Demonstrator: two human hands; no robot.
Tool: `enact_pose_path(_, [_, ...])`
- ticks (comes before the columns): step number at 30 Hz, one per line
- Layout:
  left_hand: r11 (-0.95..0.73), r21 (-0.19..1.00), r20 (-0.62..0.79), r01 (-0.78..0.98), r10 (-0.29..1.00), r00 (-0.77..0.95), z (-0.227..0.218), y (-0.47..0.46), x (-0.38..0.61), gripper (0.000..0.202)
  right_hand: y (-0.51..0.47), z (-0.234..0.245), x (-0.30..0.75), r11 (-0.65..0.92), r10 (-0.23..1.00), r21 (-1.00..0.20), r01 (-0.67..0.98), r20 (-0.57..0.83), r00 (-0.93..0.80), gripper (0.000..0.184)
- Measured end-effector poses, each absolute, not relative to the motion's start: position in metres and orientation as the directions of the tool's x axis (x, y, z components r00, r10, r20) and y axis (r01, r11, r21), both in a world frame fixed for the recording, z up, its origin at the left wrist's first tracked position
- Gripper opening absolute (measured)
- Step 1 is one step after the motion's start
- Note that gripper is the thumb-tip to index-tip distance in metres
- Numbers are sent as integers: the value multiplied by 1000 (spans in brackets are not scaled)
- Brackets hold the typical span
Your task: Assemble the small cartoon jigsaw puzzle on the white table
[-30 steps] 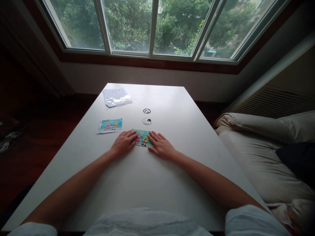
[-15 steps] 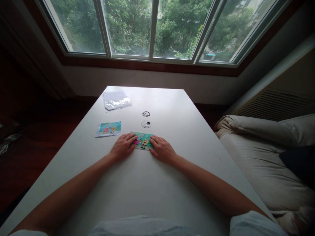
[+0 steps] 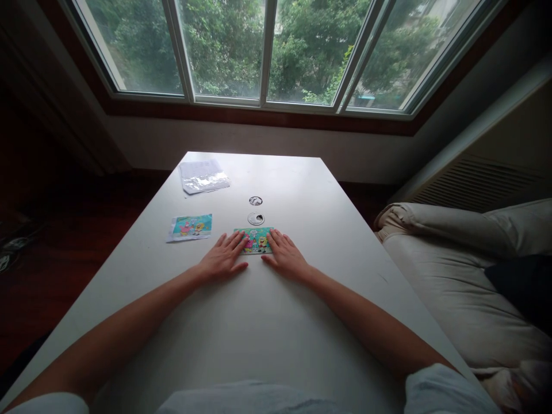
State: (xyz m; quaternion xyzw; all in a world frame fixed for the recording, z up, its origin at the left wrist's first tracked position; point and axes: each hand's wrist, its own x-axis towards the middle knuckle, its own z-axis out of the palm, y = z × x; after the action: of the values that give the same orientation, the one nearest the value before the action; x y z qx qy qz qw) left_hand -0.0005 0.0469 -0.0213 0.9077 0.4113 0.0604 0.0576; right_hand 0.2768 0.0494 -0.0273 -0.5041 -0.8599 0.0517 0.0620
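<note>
A small rectangular cartoon picture (image 3: 257, 244), green-blue with colourful figures, lies flat on the white table (image 3: 259, 322). My left hand (image 3: 222, 257) rests on its left edge with the fingers spread and the thumb on the table in front. Over its right edge lies my right hand (image 3: 285, 255), fingers stretched flat and thumb reaching toward the near edge. Parts of both picture ends are hidden under the fingers. To the left is a paper sheet (image 3: 190, 228) printed with a similar cartoon scene.
Near the far left corner lies a clear plastic bag (image 3: 204, 177) with papers. Two round black-and-white discs (image 3: 256, 218) or prints sit beyond the picture. A beige sofa (image 3: 426, 276) borders the right side, and a window (image 3: 267, 57) is behind the table.
The cartoon picture has shifted slightly away from me and to the right, and lies straighter. My left hand's fingers have spread, its thumb now off the picture.
</note>
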Motion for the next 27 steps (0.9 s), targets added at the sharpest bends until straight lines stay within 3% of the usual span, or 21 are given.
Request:
enact_pose_path(7, [-698, 205, 83, 686, 711, 699, -23, 70, 23, 71, 71, -28, 257, 430, 903, -156, 889, 63, -425, 79])
enact_pose_path(14, [-481, 349, 271, 804, 874, 404, -33, 98, 7, 52, 75, -34, 265, 450, 892, -131, 883, 26, -451, 83])
enact_pose_path(22, [-396, 212, 301, 893, 896, 326, -35, 88, 7, 47, 90, -33, 320, 340, 940, -113, 933, 12, -341, 85])
enact_pose_path(27, [-272, 236, 271, 933, 940, 206, -38, 94, 7, 50, 125, -32, 347, 343, 939, -114, 933, 0, -345, 78])
